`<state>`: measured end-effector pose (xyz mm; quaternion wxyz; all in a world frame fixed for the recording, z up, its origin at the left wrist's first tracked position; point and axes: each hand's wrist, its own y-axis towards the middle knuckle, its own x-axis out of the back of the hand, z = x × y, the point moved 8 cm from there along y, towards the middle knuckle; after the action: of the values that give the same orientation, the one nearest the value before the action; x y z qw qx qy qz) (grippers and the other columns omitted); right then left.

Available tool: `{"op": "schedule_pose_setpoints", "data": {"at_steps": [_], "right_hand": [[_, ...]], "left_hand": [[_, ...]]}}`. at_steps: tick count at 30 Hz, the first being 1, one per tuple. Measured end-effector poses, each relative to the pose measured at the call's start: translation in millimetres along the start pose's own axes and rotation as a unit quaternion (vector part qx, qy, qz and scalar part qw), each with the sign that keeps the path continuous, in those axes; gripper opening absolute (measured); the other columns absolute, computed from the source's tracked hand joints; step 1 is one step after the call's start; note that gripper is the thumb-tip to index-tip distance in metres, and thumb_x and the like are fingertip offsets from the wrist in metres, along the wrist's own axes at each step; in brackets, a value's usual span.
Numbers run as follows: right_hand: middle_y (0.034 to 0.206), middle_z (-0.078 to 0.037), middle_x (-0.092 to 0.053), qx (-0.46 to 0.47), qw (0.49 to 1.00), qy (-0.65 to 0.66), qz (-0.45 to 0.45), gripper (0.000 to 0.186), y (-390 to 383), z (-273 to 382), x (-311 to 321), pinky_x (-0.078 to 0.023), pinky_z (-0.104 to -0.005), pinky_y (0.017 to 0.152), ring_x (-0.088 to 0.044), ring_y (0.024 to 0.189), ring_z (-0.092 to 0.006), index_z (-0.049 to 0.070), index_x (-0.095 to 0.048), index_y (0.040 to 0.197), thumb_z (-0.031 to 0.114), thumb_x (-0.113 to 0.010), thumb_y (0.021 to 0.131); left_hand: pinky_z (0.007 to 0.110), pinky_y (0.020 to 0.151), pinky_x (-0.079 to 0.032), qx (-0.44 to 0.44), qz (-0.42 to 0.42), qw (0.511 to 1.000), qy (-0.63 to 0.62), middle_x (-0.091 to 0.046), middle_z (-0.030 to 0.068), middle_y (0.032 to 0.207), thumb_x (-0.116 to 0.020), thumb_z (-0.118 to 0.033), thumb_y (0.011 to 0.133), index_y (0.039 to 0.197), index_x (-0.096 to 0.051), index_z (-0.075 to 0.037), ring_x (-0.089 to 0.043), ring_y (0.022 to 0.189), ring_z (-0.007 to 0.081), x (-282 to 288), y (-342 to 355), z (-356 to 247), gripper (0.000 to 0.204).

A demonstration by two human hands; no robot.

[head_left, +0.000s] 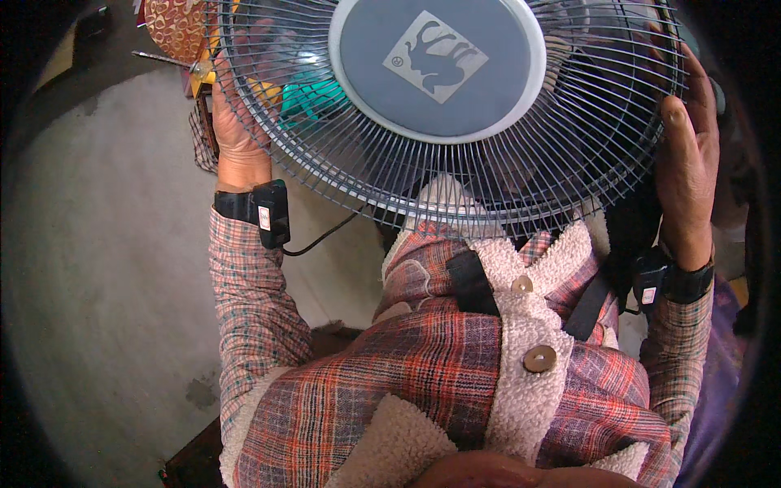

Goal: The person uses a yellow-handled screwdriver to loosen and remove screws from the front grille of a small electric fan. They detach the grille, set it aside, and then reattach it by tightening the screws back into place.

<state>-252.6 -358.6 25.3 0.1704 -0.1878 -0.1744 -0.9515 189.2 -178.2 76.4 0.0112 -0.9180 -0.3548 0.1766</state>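
A round electric fan head [439, 114], with a wire cage and a grey centre disc, is raised before my chest. The disc bears a pale diamond-shaped emblem, and the cage's top is cut off by the picture edge. On the left side of the cage, my left hand [237, 126] grips the rim, its fingers partly behind the wires. My right hand [690, 159] holds the opposite rim, thumb in front and the other fingers mostly hidden. Through the wires the fan's inner parts show only dimly.
A turquoise thing [313, 99] shows through the cage near my left hand. Beyond that hand are a patterned orange-brown item [175, 28] and a thin rod [163, 58]. Grey floor [106, 244] stretches along the left. A dark wooden edge [195, 457] lies at lower left.
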Motion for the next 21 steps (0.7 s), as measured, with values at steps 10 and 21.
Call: {"op": "schedule_pose_setpoints", "data": {"at_steps": [10, 21], "right_hand": [[0.156, -0.018, -0.038, -0.057, 0.998, -0.033, -0.003, 0.084, 2, -12, 8, -0.022, -0.0519, 0.120, -0.034, 0.146, -0.0339, 0.013, -0.035, 0.153, 0.064, -0.058, 0.090], [0.151, -0.012, -0.047, -0.156, 0.968, 0.190, 0.048, 0.058, 19, 2, -6, -0.032, -0.0368, 0.116, -0.043, 0.140, -0.0247, 0.009, -0.041, 0.151, 0.045, -0.046, 0.105]], "left_hand": [[0.033, 0.074, -0.058, 0.018, 0.120, 0.993, -0.013, -0.066, 0.0069, 0.119, -0.053, -0.041, 0.103, 0.131, -0.058, -0.010, -0.067, 0.095, 0.0204, 12, 5, 1, 0.042], [0.028, 0.050, -0.055, 0.014, -0.027, 0.998, 0.061, -0.068, 0.0057, 0.107, -0.049, -0.041, 0.103, 0.134, -0.054, -0.014, -0.067, 0.075, 0.0183, 36, 1, 10, 0.042]]}}
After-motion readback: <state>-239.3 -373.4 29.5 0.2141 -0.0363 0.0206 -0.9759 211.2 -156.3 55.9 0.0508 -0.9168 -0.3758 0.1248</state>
